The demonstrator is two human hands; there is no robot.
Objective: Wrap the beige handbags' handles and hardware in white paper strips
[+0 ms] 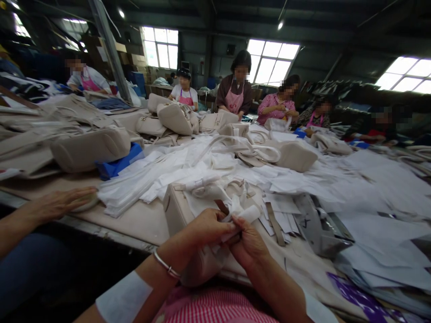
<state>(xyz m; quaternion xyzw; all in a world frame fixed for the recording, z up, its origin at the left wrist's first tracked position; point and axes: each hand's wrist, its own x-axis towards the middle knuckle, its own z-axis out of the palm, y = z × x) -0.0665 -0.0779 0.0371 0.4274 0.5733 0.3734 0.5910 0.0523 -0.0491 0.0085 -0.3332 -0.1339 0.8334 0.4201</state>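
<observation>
A beige handbag (177,211) stands at the table's near edge, right in front of me. My left hand (210,226) and my right hand (249,242) meet over its top, fingertips pinched on a white wrapping strip (248,213). The strip looks like thin soft paper or foam; which it is I cannot tell. It lies about the bag's handle, whose lower part is hidden by my fingers. A brown strap end (221,206) shows just behind my left fingers. More white wrapping covers the bag's far side.
Stacked white sheets (148,179) spread behind the bag. Beige handbags (90,150) pile up left and further back. To the right are a brown strip (275,224), a grey metal-edged box (319,229) and papers. A co-worker's hand (63,204) rests at left; several people work opposite.
</observation>
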